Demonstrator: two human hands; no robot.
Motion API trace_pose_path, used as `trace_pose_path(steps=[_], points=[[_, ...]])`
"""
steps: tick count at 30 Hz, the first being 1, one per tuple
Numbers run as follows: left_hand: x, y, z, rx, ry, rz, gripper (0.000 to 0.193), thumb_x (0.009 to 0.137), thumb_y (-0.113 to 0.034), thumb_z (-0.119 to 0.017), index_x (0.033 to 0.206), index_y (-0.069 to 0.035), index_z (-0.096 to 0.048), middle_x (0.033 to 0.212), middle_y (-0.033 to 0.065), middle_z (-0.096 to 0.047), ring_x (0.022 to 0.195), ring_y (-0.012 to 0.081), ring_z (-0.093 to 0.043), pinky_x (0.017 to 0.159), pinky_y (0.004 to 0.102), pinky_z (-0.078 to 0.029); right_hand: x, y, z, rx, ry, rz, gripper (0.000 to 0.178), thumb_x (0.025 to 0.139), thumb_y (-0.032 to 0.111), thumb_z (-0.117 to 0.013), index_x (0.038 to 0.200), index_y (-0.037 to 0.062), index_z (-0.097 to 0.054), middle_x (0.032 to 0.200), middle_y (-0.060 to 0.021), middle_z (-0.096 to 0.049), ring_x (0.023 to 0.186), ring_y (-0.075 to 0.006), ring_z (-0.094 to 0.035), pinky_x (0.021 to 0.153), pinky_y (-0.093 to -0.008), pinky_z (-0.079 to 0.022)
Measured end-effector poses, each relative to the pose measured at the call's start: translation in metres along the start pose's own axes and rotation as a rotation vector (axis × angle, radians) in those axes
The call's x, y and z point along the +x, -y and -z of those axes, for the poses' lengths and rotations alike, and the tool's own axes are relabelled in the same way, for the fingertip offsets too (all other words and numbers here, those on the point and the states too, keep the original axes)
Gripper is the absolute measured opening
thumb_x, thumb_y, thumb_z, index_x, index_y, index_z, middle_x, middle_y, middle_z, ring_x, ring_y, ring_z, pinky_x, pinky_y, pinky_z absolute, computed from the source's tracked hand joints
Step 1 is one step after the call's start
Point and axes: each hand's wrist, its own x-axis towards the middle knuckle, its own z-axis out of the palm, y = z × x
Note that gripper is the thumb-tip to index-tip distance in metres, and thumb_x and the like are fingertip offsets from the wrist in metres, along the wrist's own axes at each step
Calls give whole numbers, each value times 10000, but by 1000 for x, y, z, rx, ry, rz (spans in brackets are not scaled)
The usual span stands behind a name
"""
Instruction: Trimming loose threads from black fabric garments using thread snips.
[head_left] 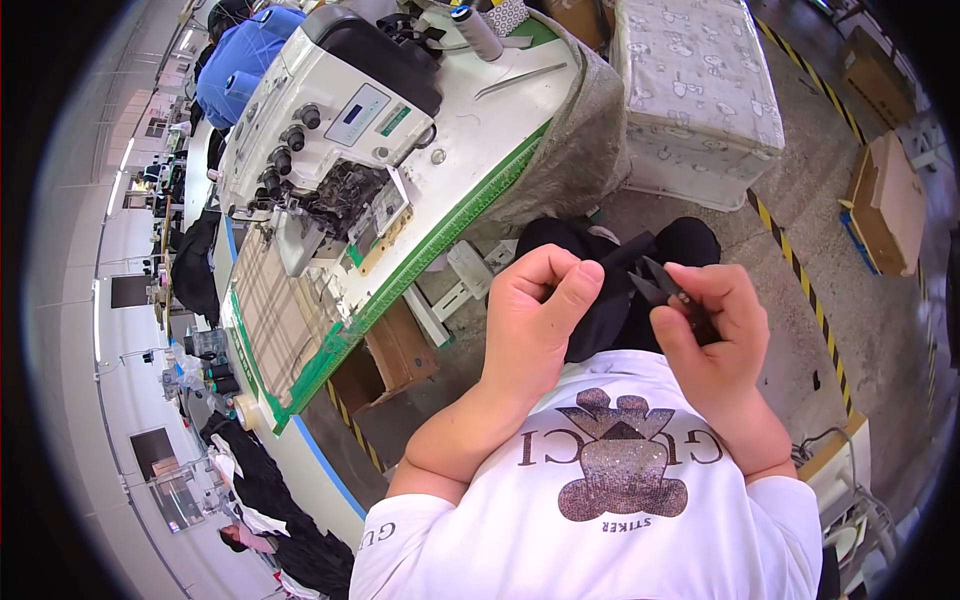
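In front of my lap, my left hand [545, 305] is closed, thumb against curled fingers, on a narrow black fabric strip [630, 249] that sticks out toward the right. My right hand [722, 325] grips small dark thread snips [655, 284]. Their two pointed blades stand apart and point up-left, close to the strip. Whether a blade touches the fabric I cannot tell, as my black trousers [690, 240] lie behind in nearly the same colour. The handles are mostly hidden in my right palm.
A white overlock sewing machine [340, 110] stands on the green-edged table [480, 165] at left, with tweezers [520, 78] and a grey thread cone [478, 33] behind. A cloth-covered box [700, 90] stands ahead. Cardboard boxes [888, 205] lie right and below the table.
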Motion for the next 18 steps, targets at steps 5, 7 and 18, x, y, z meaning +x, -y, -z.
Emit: trace_pose_path(steps=[5, 7, 18], points=[[0, 2, 1, 30, 11, -42, 240, 864, -158, -641, 681, -68, -513, 621, -89, -429, 578, -6, -329, 510, 174, -245, 3, 4, -3, -139, 48, 17, 300, 718, -11, -710, 991, 25, -592, 640, -14, -560, 506, -48, -494, 472, -185, -389], [0, 1, 0, 44, 14, -49, 242, 864, -160, -641, 680, -68, -513, 620, -89, -430, 578, -5, -333, 511, 173, -247, 3, 5, -2, -199, 45, 43, 298, 709, 0, -714, 983, 28, -600, 632, -25, -559, 497, -70, -508, 466, -195, -395], [0, 0, -2, -22, -9, 21, 223, 864, -143, -634, 683, -69, -525, 625, -90, -432, 572, -11, -327, 495, 174, -236, 4, 8, 2, -210, 79, 17, 292, 717, 19, -714, 988, 31, -604, 663, -38, -571, 513, -98, -535, 472, -216, -422]])
